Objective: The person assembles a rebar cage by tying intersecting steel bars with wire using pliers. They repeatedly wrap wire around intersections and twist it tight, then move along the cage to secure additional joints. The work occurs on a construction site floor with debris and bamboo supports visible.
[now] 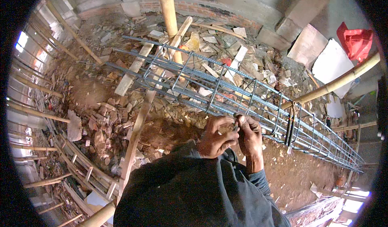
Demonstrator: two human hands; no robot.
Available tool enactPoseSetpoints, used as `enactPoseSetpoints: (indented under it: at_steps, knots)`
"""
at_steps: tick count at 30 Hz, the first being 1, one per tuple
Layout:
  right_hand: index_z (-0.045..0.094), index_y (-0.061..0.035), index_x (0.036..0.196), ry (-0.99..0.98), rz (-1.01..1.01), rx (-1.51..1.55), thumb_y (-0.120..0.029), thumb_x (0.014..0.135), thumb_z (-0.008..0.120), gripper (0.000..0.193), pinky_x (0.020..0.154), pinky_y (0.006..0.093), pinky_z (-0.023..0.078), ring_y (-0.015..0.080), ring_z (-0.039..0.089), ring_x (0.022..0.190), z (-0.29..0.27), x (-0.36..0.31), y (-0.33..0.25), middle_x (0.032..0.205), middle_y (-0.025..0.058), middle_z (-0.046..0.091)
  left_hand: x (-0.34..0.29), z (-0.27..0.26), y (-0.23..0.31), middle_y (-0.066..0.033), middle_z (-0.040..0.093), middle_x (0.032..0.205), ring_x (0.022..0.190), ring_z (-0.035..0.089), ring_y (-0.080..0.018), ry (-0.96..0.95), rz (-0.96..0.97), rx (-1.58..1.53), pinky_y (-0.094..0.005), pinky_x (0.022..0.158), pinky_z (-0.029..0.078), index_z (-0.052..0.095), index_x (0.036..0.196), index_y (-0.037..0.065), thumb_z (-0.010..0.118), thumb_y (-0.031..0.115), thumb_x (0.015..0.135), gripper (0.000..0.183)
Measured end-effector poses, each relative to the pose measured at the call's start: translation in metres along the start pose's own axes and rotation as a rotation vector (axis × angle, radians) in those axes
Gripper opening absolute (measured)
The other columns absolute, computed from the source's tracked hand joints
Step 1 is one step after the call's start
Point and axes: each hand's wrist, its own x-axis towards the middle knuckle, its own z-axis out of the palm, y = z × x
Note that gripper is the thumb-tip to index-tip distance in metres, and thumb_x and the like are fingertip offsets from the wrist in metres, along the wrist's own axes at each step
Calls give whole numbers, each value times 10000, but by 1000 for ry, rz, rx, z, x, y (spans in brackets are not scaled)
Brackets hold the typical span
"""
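Note:
My left hand and my right hand meet close to my body, at the near side of a long steel rebar cage. Both have curled, pinching fingers around something small and dark between the fingertips, too small to make out. The cage runs from the upper left to the far right, with square stirrups around its long ribbed bars. Dark-handled pincers hang from a cage bar to the right of my hands.
Bamboo poles and wooden planks prop the cage. Rubble covers much of the dirt ground. White boards and a red bag lie at the far right wall. Several more bamboo poles line the left.

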Motion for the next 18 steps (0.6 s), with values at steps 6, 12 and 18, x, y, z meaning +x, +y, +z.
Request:
enactPoseSetpoints:
  at_steps: [6,12,18]
  knots:
    - [763,55,1209,127,-223,-342,-223,1075,695,315,714,280,546,109,654,765,1,18,-5,886,33,709,6,5,-1,-102,775,1073,967,737,-149,93,-508,-369,-301,864,581,699,1145,-26,748,58,1004,171]
    - [765,29,1230,188,-224,-438,-217,1095,653,302,729,288,544,117,661,779,4,20,-3,858,44,729,9,13,-14,-156,791,1017,957,784,-255,107,-506,-301,-333,856,590,687,1183,-12,731,18,990,201]
    - [775,46,1107,232,-223,-434,-232,1089,659,302,722,308,529,126,650,781,2,20,-3,843,67,726,11,15,-13,-219,734,1201,1076,703,-420,-28,-356,7,-462,906,571,657,1261,-5,697,-29,946,318]
